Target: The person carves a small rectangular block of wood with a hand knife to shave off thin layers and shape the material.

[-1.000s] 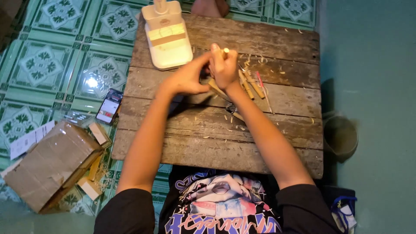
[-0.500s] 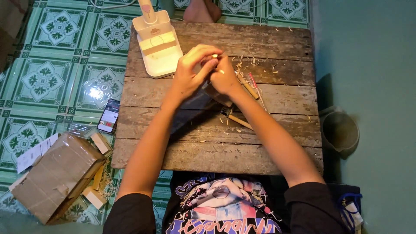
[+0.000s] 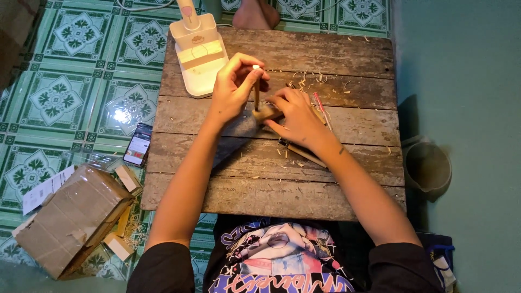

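Left hand [image 3: 234,89] pinches upright stick [image 3: 256,89]; right hand [image 3: 296,116], at its 4 o'clock, grips wooden block [image 3: 265,113] on table [image 3: 336,184].

Two hands [image 3: 260,100], one phone [image 3: 137,144], one box [image 3: 73,217]

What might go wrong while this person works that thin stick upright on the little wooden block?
The left hand pinches the thin upright stick near its top; it may snap or slip. The right hand steadies the small wooden block right beside the stick's foot, so fingers could get jabbed. Wood shavings litter the plank table.
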